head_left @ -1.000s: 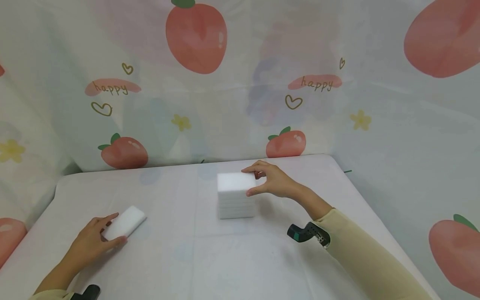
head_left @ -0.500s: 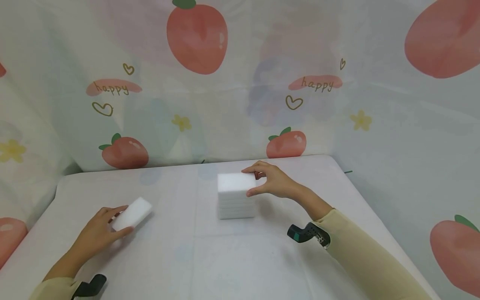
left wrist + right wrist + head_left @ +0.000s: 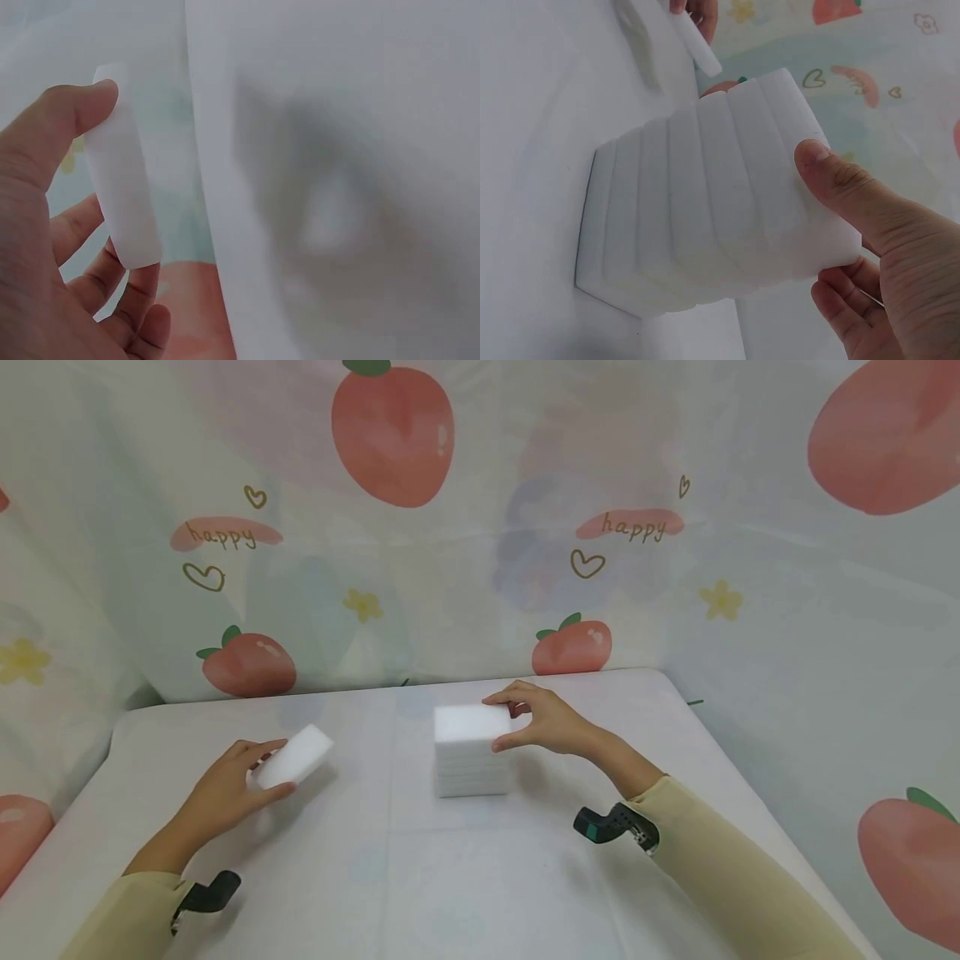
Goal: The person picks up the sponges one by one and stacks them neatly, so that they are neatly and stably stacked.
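My left hand (image 3: 217,797) pinches a white sponge (image 3: 297,757), a flat rectangular foam block, between thumb and fingers. A shadow on the cloth shows it raised off the table. In the left wrist view the thumb presses one end of the sponge (image 3: 126,187) and fingers curl under the other. At the table's middle stands an upright stack of several like sponges (image 3: 471,770). My right hand (image 3: 553,723) grips the stack's top right end, thumb in front and fingers behind. Slightly uneven layers of the stack (image 3: 682,195) show in the right wrist view.
A white cloth (image 3: 480,877) covers the table. Behind and at both sides hang printed curtains (image 3: 465,568) with peaches, hearts and flowers. The table's back edge lies a little behind the stack.
My left hand has lifted the sponge and carried it away from me and to the right, towards the stack. My right hand stays on the stack.
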### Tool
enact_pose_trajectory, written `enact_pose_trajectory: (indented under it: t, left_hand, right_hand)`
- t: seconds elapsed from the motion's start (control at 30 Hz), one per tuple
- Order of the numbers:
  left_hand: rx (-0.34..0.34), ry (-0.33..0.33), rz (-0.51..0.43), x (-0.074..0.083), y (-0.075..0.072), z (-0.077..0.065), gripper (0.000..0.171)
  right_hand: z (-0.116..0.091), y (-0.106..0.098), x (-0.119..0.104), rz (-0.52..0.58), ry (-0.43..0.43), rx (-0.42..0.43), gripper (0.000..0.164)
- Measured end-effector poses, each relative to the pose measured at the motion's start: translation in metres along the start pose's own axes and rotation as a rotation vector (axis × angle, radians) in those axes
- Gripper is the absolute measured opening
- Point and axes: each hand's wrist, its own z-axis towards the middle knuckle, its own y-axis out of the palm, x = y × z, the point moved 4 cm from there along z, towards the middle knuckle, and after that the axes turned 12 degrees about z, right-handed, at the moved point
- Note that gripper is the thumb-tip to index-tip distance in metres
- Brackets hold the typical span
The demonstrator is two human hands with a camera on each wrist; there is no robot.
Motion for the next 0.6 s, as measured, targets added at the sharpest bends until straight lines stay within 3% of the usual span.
enact_pose_trajectory:
  t: [0.6]
  left_hand:
    - [0.079, 0.134, -0.069, 0.055, -0.023, 0.046, 0.072]
  right_hand:
    - [0.000, 0.000, 0.000, -0.002, 0.007, 0.007, 0.067]
